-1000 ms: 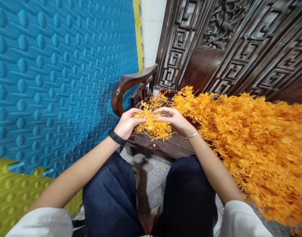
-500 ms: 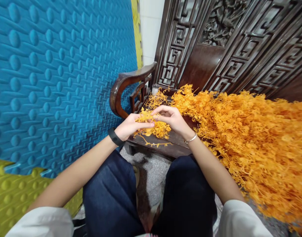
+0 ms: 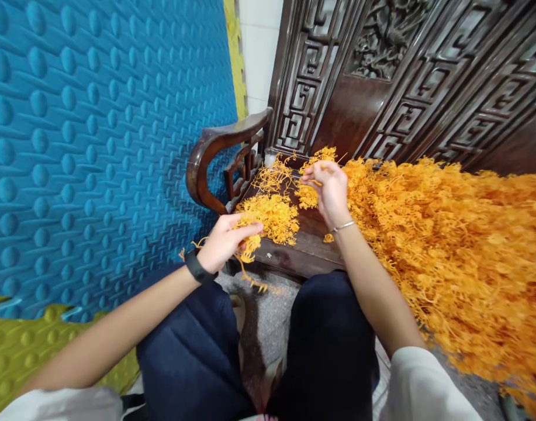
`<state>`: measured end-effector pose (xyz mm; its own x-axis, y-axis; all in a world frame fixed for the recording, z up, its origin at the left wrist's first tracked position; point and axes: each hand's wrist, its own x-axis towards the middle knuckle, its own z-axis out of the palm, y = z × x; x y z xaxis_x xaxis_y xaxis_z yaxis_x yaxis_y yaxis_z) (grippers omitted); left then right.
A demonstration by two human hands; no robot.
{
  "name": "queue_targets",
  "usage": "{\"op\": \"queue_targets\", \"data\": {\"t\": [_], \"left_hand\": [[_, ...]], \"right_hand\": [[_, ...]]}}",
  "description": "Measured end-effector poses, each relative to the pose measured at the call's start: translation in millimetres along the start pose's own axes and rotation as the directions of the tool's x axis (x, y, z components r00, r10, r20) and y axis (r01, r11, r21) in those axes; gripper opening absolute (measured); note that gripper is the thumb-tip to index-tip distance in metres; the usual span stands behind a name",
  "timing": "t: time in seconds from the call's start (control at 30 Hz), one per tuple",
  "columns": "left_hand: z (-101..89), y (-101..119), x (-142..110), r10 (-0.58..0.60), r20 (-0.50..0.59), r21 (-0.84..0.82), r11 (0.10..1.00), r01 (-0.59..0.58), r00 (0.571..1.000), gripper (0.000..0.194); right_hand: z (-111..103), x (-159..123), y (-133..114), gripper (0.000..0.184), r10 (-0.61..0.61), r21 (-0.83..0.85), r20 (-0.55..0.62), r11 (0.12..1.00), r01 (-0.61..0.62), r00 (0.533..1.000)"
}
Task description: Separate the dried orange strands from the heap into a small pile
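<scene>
My left hand (image 3: 224, 241) is closed on a bunch of orange plastic sprigs (image 3: 249, 248) at the near edge of the dark wooden bench seat (image 3: 311, 254); loose ends dangle below it. My right hand (image 3: 331, 190) is farther out over the seat, fingers pinched on a small orange sprig (image 3: 314, 178) beside the big heap of orange sprigs (image 3: 460, 245). A small loose pile of sprigs (image 3: 272, 213) lies on the seat between my hands. A black band is on my left wrist, a thin bracelet on my right.
The curved wooden armrest (image 3: 210, 158) rises at the seat's left end, with a carved dark backrest (image 3: 381, 76) behind. A blue bumpy foam mat (image 3: 96, 134) covers the wall on the left, a yellow-green one (image 3: 26, 345) below it. My knees in dark trousers (image 3: 329, 339) are over a speckled floor.
My hands have come apart: the left drew back toward the seat's near edge with a bunch of sprigs, the right reached forward to the heap. The view shifted slightly right.
</scene>
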<state>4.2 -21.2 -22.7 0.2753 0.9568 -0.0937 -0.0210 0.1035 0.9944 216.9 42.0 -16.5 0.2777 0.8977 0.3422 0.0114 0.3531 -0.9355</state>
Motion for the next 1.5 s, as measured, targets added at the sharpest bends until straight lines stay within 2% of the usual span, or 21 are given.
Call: {"op": "queue_targets", "data": {"t": [0.03,0.07,0.17,0.23,0.37,0.5,0.67,0.8,0.87,0.93,1.03,1.1,1.2,1.27,1.33,1.4,1.5], "left_hand": [[-0.6,-0.6,-3.1,-0.012,0.006,-0.002,1.000,0.012,1.000,0.018],[-1.5,-0.6,-5.0,-0.017,0.006,-0.005,1.000,0.017,1.000,0.019],[-6.5,1.7,-3.8,-0.008,-0.029,-0.037,0.999,0.007,1.000,0.020],[-11.3,3.8,0.4,-0.033,-0.063,-0.064,0.998,0.029,0.997,0.022],[-21.5,6.4,6.8,-0.091,-0.074,-0.096,0.992,0.084,0.993,0.027],[-29.6,6.3,9.8,-0.112,-0.080,-0.108,0.989,0.103,0.990,0.029],[-36.8,5.3,12.3,-0.135,-0.129,-0.140,0.983,0.117,0.982,0.028],[-38.5,6.3,11.6,-0.119,-0.092,-0.157,0.982,0.103,0.989,0.026],[-37.8,7.6,11.1,-0.104,-0.108,-0.174,0.981,0.084,0.989,0.025],[-36.7,9.0,11.3,-0.075,-0.153,-0.191,0.981,0.045,0.985,0.024],[-35.2,10.0,12.7,-0.031,-0.199,-0.204,0.979,-0.011,0.980,0.024],[-34.0,9.8,13.5,-0.011,-0.196,-0.204,0.978,-0.030,0.980,0.026],[-31.0,9.2,13.7,0.012,-0.163,-0.176,0.983,-0.041,0.987,0.030],[-28.4,8.6,13.7,0.021,-0.154,-0.155,0.987,-0.045,0.988,0.031],[-26.5,7.6,14.2,0.017,-0.171,-0.155,0.987,-0.044,0.985,0.032],[-26.0,6.1,14.9,0.018,-0.177,-0.160,0.986,-0.047,0.984,0.034],[-27.2,3.3,15.7,0.073,-0.095,-0.104,0.991,-0.083,0.993,0.038]], "right_hand": [[-10.4,7.4,4.4,0.011,0.003,-0.016,-0.059,1.000,-0.004,0.998],[-19.3,13.3,10.0,0.013,0.019,-0.043,-0.062,0.999,-0.021,0.998],[-29.2,19.7,30.9,0.017,0.061,-0.167,0.069,0.985,-0.049,0.996],[-21.5,16.9,44.3,0.017,0.088,-0.232,0.194,0.972,-0.041,0.977],[6.6,8.5,63.6,0.012,0.199,-0.300,0.383,0.950,-0.082,0.902],[28.8,2.2,77.4,0.008,0.183,-0.410,0.482,0.911,0.036,0.857],[44.9,-4.3,88.2,0.016,0.180,-0.499,0.553,0.853,0.151,0.814],[47.1,-8.3,78.0,0.030,0.062,-0.506,0.619,0.794,0.337,0.783],[46.5,-11.6,63.0,0.026,-0.015,-0.481,0.640,0.772,0.416,0.768],[46.4,-17.3,43.6,0.013,-0.047,-0.408,0.620,0.833,0.373,0.783],[48.3,-29.9,15.7,0.022,-0.019,-0.245,0.608,0.946,0.210,0.794],[50.5,-38.9,4.0,0.027,-0.022,-0.205,0.639,0.958,0.198,0.769],[54.1,-48.2,-0.9,0.033,-0.150,-0.231,0.676,0.887,0.401,0.721],[55.9,-50.9,1.1,0.031,-0.258,-0.263,0.675,0.792,0.552,0.691],[56.7,-51.7,3.1,0.026,-0.327,-0.299,0.666,0.707,0.641,0.671],[56.4,-51.6,2.8,0.022,-0.356,-0.318,0.657,0.668,0.673,0.664],[53.5,-50.4,-2.5,0.016,-0.366,-0.283,0.619,0.721,0.632,0.695]]}}
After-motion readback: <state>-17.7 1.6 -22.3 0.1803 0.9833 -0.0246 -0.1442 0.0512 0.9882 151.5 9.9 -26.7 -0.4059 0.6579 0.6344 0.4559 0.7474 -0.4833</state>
